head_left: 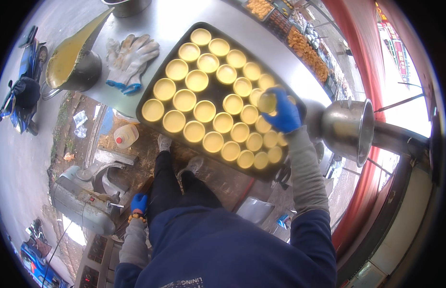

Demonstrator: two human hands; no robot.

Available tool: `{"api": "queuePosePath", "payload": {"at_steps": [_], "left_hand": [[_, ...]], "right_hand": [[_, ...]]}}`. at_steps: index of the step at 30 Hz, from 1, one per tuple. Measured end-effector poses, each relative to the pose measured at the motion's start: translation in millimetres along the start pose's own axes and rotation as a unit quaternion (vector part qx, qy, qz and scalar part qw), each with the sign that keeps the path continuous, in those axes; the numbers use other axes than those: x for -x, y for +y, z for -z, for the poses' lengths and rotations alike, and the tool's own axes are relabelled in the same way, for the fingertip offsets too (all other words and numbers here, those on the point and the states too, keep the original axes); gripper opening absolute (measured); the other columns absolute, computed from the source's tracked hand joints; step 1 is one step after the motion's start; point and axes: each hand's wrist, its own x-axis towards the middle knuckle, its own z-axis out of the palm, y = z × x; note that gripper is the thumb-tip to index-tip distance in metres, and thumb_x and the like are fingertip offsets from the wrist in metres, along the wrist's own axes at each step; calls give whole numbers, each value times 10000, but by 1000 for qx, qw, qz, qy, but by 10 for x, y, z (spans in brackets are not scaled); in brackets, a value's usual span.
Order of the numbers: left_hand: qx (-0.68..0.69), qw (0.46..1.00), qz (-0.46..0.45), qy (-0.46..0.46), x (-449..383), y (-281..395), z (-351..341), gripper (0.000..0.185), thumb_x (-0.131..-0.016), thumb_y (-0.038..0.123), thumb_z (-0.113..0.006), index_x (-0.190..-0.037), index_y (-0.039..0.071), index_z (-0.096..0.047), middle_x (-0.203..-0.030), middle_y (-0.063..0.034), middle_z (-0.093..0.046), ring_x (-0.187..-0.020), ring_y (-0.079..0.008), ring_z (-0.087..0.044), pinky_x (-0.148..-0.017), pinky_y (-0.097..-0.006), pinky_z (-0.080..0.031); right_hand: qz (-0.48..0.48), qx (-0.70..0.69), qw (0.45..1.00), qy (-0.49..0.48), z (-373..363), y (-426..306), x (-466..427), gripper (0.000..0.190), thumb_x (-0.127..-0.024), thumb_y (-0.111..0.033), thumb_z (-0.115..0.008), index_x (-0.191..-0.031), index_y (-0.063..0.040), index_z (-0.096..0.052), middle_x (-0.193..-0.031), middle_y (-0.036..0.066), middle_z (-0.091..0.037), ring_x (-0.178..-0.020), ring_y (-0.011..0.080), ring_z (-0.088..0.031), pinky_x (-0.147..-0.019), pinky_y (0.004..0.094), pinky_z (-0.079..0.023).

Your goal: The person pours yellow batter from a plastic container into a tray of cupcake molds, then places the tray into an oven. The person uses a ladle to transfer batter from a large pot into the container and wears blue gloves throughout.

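Note:
My right hand (pixel 286 111), in a blue glove, grips a shallow round yellow cup (pixel 267 103) at the right side of a dark baking tray (pixel 216 94). Rows of similar cups, such as this yellow cup (pixel 205 111), stand on the tray; a gap shows near its middle. Whether the cups hold anything is hard to see. Down at my left side hangs my left hand (pixel 139 203), also blue-gloved, with a beaded bracelet at the wrist. It is nearest to a grey stand mixer (pixel 84 201); its fingers are partly hidden.
Left of the tray lie white work gloves (pixel 131 59) on the steel table (pixel 169 16), beside a metal bowl of yellow batter (pixel 66 63). A steel bowl (pixel 347 127) stands at right. Trays of baked goods (pixel 307 50) lie beyond. A plastic jug (pixel 126 136) sits below.

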Motion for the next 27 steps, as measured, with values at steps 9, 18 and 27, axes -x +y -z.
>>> {"api": "queuePosePath", "payload": {"at_steps": [9,18,27], "left_hand": [[38,999,-25,-6,-135,-78,-54,287,-819,230,-710,-993,6,-668,-861,-105,-697,-729,-183,-658,-660,-313,-525],[-4,1000,-22,-18,-388,-446,-73,207,-846,189,-676,-978,31,-654,-776,-83,-670,-624,-141,-620,-572,-282,-499],[5,999,32,-34,-336,-364,-61,262,-848,207,-700,-1007,3,-657,-901,-118,-697,-821,-197,-660,-765,-330,-517]], "right_hand": [[-137,130,978,92,438,1166,988,661,-693,-256,-786,-1279,-105,-520,-1223,134,-569,-1079,330,-600,-906,385,-505],[-250,186,948,62,367,1609,1245,620,-701,-283,-762,-1254,-124,-531,-1245,138,-550,-1079,346,-596,-900,408,-501],[-261,226,938,37,319,1625,1190,548,-720,-289,-728,-1212,-149,-532,-1198,141,-547,-1012,374,-614,-837,445,-516]]}}
